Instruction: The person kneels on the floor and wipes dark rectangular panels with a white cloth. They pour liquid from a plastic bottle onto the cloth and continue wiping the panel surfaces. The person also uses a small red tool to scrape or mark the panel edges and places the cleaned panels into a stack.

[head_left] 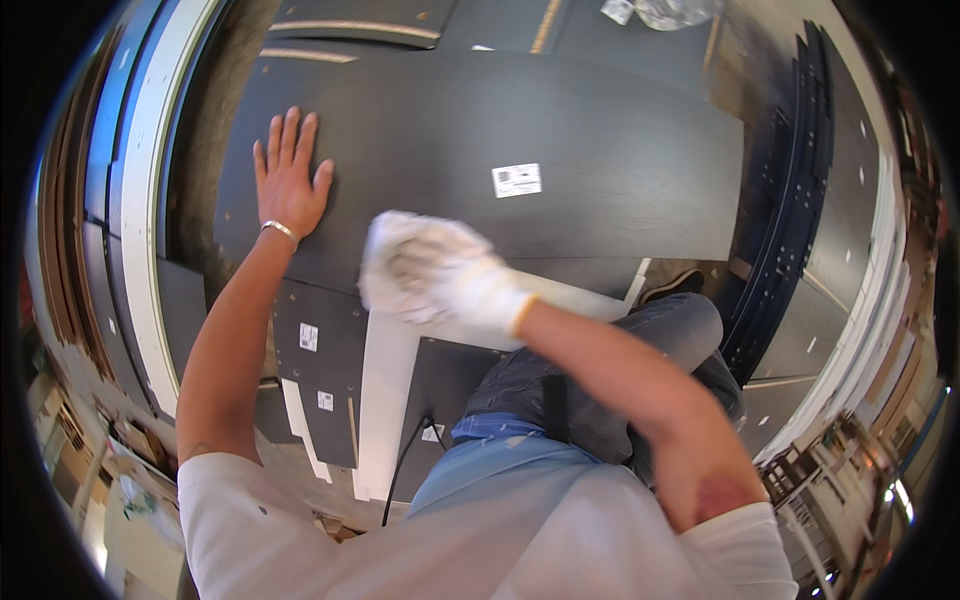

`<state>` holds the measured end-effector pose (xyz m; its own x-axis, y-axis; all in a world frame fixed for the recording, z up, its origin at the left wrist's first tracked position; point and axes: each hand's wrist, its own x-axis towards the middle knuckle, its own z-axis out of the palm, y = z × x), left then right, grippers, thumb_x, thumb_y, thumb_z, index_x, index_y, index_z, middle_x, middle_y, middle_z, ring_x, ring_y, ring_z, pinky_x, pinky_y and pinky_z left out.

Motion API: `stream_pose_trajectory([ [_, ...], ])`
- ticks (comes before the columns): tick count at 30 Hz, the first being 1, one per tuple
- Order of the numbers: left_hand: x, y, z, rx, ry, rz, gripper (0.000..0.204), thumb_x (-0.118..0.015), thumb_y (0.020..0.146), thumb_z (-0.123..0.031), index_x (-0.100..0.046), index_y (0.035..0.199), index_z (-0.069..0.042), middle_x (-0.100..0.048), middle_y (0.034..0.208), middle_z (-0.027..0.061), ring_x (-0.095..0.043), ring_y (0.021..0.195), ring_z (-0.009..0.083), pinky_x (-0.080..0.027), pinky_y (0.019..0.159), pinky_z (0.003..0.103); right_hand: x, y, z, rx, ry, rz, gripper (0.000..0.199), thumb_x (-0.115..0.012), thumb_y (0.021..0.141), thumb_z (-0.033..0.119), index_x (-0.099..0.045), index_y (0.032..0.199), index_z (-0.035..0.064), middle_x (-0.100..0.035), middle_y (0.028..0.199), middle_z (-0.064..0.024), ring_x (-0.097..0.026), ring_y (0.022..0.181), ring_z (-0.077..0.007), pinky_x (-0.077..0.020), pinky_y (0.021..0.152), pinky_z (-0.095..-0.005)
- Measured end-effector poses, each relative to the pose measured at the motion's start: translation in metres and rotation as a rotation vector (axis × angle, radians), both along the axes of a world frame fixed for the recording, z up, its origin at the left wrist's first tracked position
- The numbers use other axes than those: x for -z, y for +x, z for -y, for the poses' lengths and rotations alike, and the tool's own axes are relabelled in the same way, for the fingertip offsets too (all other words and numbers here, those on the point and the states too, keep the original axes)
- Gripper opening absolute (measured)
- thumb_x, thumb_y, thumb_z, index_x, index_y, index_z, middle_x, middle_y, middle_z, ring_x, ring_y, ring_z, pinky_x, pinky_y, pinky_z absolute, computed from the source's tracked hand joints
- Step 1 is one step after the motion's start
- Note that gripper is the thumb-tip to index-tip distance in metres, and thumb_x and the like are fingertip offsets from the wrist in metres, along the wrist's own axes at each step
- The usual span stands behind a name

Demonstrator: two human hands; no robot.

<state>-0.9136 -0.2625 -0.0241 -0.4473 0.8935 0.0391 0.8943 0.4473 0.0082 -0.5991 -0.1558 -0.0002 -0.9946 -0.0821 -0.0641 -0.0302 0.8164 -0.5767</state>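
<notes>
Past the shirt (430, 560), I see my left hand (293, 190) flat and empty, fingers spread on the dark board (420, 130); my gloved right hand (462, 280) clutches a rag (395, 255), fingertips blurred. Rightward of the left fingers, rubbing could peel the label (516, 180).

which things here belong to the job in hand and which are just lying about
Job in hand:
large dark panel
bare left hand, flat on it
gloved right hand
white cloth, apparently, at that hand (blurred)

Seemingly lying about:
clear plastic, far edge
black cable
dark rails, right side
</notes>
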Motion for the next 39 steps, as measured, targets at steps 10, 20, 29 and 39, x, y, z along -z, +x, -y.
stream_pose_trajectory([
  [10, 0.013, -0.005, 0.004, 0.052, -0.010, -0.128, 0.068, -0.046, 0.106, -0.034, -0.024, 0.169, -0.020, -0.019, 0.177, 0.0054, -0.013, 0.164, 0.0304, -0.014, 0.131, 0.054, -0.059, 0.240, -0.193, -0.079, 0.394, 0.427, 0.044, -0.064, 0.094, 0.024, -0.068, 0.137, 0.0195, -0.056, 0.154, -0.0056, -0.040, 0.154, -0.0226, -0.0224, 0.131, -0.0469],
  [20, 0.020, 0.022, -0.017, -0.138, -0.063, -0.072, 0.075, -0.053, 0.101, -0.036, -0.026, 0.168, -0.013, -0.018, 0.177, 0.0129, -0.013, 0.164, 0.0344, -0.021, 0.117, 0.077, -0.034, 0.306, -0.195, 0.319, 0.312, 0.346, 0.045, -0.055, 0.099, 0.020, -0.065, 0.142, 0.0188, -0.058, 0.155, -0.0040, -0.043, 0.153, -0.0231, -0.0215, 0.131, -0.0447],
  [29, 0.013, 0.116, -0.072, -0.230, 0.049, 0.055, 0.070, -0.062, 0.095, -0.032, -0.043, 0.159, -0.011, -0.027, 0.173, 0.0147, -0.018, 0.162, 0.0337, -0.020, 0.117, 0.076, -0.036, 0.340, -0.237, 0.968, -0.039, 0.292, 0.045, -0.061, 0.096, 0.014, -0.066, 0.141, 0.0091, -0.057, 0.154, -0.0182, -0.042, 0.152, -0.0317, -0.0310, 0.125, -0.0371],
  [39, -0.003, 0.196, -0.102, -0.234, 0.118, 0.212, 0.072, -0.059, 0.096, -0.029, -0.039, 0.161, -0.004, -0.025, 0.174, 0.0182, -0.013, 0.163, 0.0375, -0.005, 0.127, 0.068, -0.051, 0.207, -0.154, 0.289, 0.269, 0.473, 0.058, -0.057, 0.101, 0.034, -0.054, 0.152, 0.0074, -0.045, 0.164, -0.0168, -0.032, 0.158, -0.0337, -0.0270, 0.129, -0.0465],
])
